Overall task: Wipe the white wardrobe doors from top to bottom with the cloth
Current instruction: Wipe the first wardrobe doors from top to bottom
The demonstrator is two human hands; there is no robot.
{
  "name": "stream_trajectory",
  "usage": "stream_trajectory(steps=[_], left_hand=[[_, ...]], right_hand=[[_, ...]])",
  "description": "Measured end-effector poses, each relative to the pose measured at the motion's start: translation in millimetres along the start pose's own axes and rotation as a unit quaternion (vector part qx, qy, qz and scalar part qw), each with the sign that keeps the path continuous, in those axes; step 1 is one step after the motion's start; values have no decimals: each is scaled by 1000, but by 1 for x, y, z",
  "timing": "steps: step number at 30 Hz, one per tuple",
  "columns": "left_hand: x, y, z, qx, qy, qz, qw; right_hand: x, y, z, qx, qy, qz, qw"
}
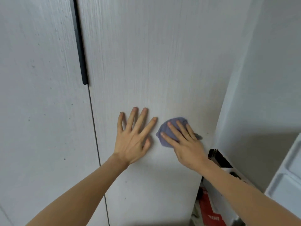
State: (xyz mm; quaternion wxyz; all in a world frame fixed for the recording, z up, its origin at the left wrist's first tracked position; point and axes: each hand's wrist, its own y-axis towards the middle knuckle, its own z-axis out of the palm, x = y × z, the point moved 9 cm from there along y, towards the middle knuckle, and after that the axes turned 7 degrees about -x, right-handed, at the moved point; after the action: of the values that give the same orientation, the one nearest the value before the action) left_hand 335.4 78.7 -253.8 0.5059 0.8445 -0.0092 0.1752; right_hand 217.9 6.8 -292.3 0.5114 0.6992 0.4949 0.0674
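One head-worn camera looks forward and down, close to the wardrobe door [154, 62].

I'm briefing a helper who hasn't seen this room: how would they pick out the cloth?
Find the right-hand white wardrobe door, right of the black handle. Low on it are two hands; the cloth lies under the right hand. It is the only bluish-purple, crumpled thing there; the left hand rests bare.

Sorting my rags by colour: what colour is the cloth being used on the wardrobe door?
The cloth is a muted bluish purple, seen in the head view.
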Motion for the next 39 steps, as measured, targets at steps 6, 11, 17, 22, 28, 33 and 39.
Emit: stream_trajectory(steps=[6,11,17,22,28,33,39], left_hand=[[-17,3,13,-4,-2,-33,999],[-14,8,17,-19,-7,-50,999],[-18,5,17,-35,-10,-52,998],[-17,4,20,-65,8,-42,997],[-16,2,28,-84,18,-44,995],[-17,-1,31,-99,31,-26,994],[-18,-1,29,-113,24,-21,993]], right_hand=[[-49,2,-35,-42,-63,-38,996],[-128,41,-97,-193,-36,164,967],[-104,-21,-58,-144,-53,165,974],[-59,-114,-11,-38,-54,54,996],[-84,-60,-47,-113,-76,61,989],[-111,-29,-65,-174,-41,171,969],[-16,-96,12,-30,58,81,995]])
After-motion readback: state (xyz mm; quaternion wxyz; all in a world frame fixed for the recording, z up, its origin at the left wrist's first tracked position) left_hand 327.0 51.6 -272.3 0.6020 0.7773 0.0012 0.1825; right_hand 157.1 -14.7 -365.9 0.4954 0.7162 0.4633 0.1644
